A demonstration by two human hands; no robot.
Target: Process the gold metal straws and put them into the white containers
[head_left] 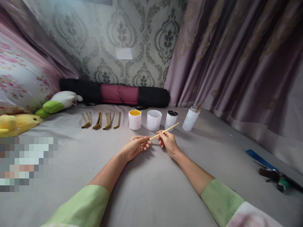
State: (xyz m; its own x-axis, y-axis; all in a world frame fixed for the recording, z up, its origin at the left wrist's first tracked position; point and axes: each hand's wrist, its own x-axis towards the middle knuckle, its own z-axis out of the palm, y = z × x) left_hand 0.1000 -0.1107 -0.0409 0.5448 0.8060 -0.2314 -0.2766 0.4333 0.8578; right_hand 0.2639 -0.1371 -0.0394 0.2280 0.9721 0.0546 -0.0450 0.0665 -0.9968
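A person seated on a grey-sheeted bed [151, 189] holds a thin golden stick [171, 127] just above the sheet, near a row of white cups [154, 120]. The right hand [168, 142] has its grip closed in a fingertip pinch about the stick's middle, while the loosely curled left hand [136, 146] meets the near end, whether pinching or only touching cannot be told. A light, steady pinch would likely serve best here, with the raised far tip kept clear of the cups.
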